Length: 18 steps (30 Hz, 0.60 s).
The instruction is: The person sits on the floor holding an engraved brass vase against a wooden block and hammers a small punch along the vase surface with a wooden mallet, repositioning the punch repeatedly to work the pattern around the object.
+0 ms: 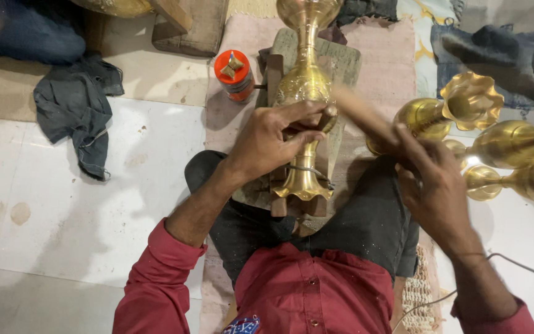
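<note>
A tall brass lamp stand (305, 86) lies lengthwise on a wooden block (347, 62) in front of me, its flared foot (301, 185) towards my lap. My left hand (276, 139) is pressed on the stand's waist, fingers closed around a small tool held against the brass. My right hand (434, 185) grips the lower end of a wooden handle (363, 114), blurred by motion, whose upper end is next to the left hand's fingers.
Several more brass lamp pieces (502, 145) lie at the right. An orange-capped container (233, 74) stands left of the block. A dark rag (75, 108) lies on the white floor at the left. Cloths and more wood sit at the back.
</note>
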{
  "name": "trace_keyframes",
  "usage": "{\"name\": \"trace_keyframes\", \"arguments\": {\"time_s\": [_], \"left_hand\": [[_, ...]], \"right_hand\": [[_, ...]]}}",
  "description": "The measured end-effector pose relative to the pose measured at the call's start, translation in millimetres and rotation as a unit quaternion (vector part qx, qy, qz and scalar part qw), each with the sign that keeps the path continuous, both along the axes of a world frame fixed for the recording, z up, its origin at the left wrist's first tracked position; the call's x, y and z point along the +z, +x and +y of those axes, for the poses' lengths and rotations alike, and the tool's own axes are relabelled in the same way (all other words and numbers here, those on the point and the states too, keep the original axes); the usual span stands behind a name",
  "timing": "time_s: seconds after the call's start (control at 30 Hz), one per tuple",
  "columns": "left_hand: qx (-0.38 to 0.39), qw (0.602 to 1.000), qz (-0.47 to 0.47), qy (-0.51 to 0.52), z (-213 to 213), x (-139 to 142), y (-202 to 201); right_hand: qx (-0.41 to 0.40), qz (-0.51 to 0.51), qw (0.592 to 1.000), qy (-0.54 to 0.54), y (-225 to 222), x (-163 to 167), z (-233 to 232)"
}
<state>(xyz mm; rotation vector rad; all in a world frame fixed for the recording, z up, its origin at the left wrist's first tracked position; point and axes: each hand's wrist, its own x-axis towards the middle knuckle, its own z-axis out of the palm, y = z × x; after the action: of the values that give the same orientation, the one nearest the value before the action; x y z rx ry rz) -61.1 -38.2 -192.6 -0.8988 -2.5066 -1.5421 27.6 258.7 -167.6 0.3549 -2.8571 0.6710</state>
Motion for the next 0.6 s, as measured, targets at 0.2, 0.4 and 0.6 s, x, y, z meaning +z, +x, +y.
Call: {"name": "trace_keyframes", "arguments": {"time_s": [0.2,0.4,0.6], "left_hand": [[0.032,0.998,0.053,-0.029,43.3,12.5,14.0],[0.012,1.000,0.027,0.007,57.7,0.8,21.5],[0.005,0.999,0.032,0.032,66.7,-2.9,28.0]], "right_hand": [[0.004,0.021,0.999,0.050,-0.3,1.2,50.4],[0.024,0.022,0.998,0.055,-7.5,9.0,69.5],[0.041,0.055,0.997,0.031,-11.9,27.7,75.9]]}}
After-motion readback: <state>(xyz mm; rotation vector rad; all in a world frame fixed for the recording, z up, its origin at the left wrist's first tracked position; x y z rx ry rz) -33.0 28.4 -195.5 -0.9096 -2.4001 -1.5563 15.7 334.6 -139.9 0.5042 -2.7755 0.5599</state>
